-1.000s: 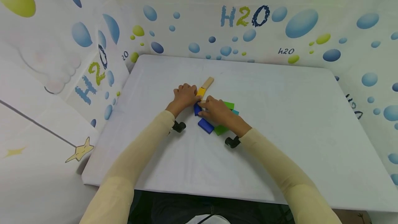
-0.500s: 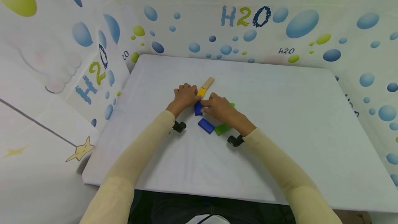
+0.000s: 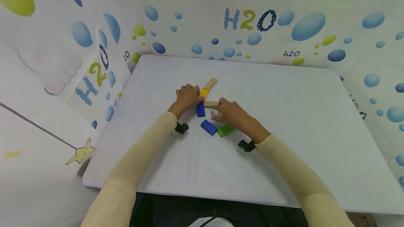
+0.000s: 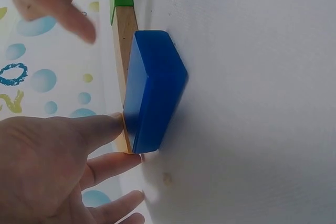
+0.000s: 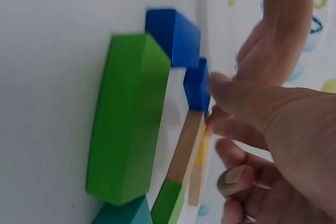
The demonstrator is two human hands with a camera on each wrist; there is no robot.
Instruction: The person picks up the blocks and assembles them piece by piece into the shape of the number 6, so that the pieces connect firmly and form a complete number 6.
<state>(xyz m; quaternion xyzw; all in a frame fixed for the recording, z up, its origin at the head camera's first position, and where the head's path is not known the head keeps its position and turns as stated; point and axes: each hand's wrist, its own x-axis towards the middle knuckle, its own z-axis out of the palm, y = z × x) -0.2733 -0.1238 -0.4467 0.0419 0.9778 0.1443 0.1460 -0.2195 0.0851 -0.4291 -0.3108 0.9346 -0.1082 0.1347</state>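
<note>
My left hand (image 3: 187, 96) rests at the left end of a row of small blocks, pinching the yellow block (image 3: 204, 93) between thumb and finger. A blue block (image 3: 200, 110) lies against that block's near end. From there a plain wooden block (image 3: 209, 104) runs rightward. Over its right end hovers my right hand (image 3: 235, 116), thumb and fingers apart, gripping nothing visible. In the left wrist view its pointing finger stands clear of the wooden block (image 4: 125, 45). The right hand hides part of the arrangement in the head view.
Another wooden block (image 3: 210, 83) extends from the yellow one. Nearer me lie a second blue block (image 3: 209, 127) and a green block (image 3: 226, 130). A teal block (image 5: 126, 213) and another green block (image 5: 169, 203) show in the right wrist view. White cloth covers the table (image 3: 300, 122).
My right hand has drawn back to the right from the blue and wooden blocks, uncovering the wooden block. The left hand has stayed in place.
</note>
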